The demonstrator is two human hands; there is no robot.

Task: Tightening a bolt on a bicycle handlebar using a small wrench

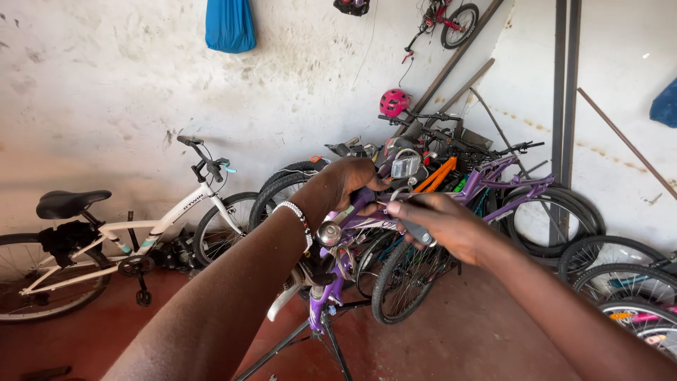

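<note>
Around us, a white bicycle (141,233) with a black saddle leans on the stained wall at the left, and a pile of bicycles (451,176) with loose wheels (613,275) crowds the wall straight ahead and to the right. A pink helmet (394,102) tops that pile, a blue bag (230,25) hangs high on the wall, and a small red bicycle (444,21) hangs near the top edge. The floor (479,331) is dark red.

Between us and the pile stands the purple bicycle (338,261), raised on a black repair stand (310,339). Its frame is purple with a white brake lever low at the left and a round silver bell (328,233) on the handlebar. Our forearms cover much of its handlebar.

Our left hand (345,182), with a beaded bracelet (296,215) at the wrist, is clenched around the purple handlebar. Our right hand (441,226) is closed around a grey-handled tool (412,227), whose metal end meets the handlebar just beside the left hand.
</note>
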